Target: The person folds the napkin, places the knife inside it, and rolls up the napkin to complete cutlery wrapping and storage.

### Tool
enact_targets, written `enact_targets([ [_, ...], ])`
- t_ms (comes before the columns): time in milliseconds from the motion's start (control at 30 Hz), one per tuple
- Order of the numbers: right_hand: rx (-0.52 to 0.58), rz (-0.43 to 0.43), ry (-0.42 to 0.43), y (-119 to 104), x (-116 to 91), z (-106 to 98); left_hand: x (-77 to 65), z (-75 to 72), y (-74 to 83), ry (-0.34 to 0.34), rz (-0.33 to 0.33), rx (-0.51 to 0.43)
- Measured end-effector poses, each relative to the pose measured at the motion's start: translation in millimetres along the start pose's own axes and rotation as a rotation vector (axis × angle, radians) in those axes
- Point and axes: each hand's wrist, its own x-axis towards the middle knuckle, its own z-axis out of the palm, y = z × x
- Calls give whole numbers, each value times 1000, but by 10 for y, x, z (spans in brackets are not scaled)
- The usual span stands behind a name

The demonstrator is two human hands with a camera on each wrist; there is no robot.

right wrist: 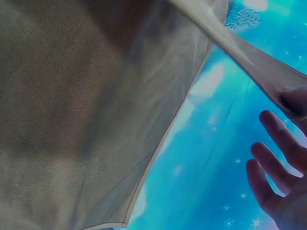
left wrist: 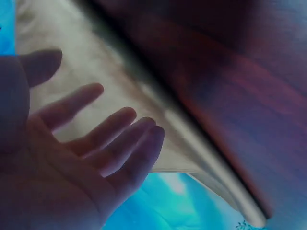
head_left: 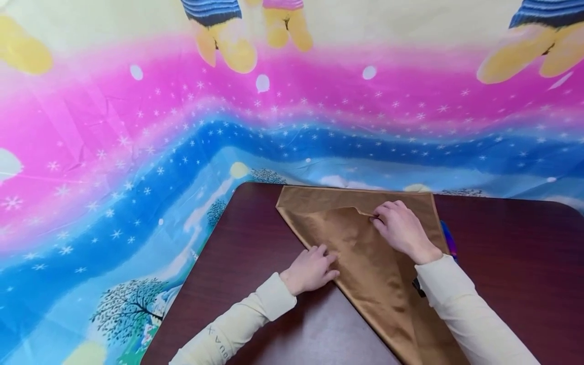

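A brown cloth is spread over the middle of the counter, its far hem laid along the counter's far edge and its length run toward the near edge. A diagonal fold is formed on the side facing the counter's left edge, and a loose flap is laid over the lower layer. The rim of that flap is pinched between the thumb and fingers of the right hand, presumably so that the upper layer can be guided and kept taut without the lower one being disturbed. The left hand is placed at the fold, probably so that the crease can be steadied; its fingers are spread and nothing is gripped by them. Whether the cloth is pressed by them cannot be told.

The cloth is thus held at the right fingertips, toward the counter's far edge, while its fold is passed just beneath or beside the left fingers. A blue-purple object is partly covered at the cloth's right side.
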Motion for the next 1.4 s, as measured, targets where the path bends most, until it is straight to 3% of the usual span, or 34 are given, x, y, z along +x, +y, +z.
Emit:
enact_targets([
  [233, 94, 105, -18, 108, 75, -27, -52, 106, -27, -122, -3, 8],
  [467, 133, 171, 23, 217, 113, -56, -6, 155, -58, -203, -40, -18],
  [800, 183, 267, 79, 339, 144, -192, 128, 241, -39, -205, -59, 21],
  [1067, 199, 338, 64, 413, 195, -292, 242, 238, -15, -223, -71, 21],
  [1400, 206, 389, 103, 527, 208, -396, 384, 256, 17, -247, -81, 39],
])
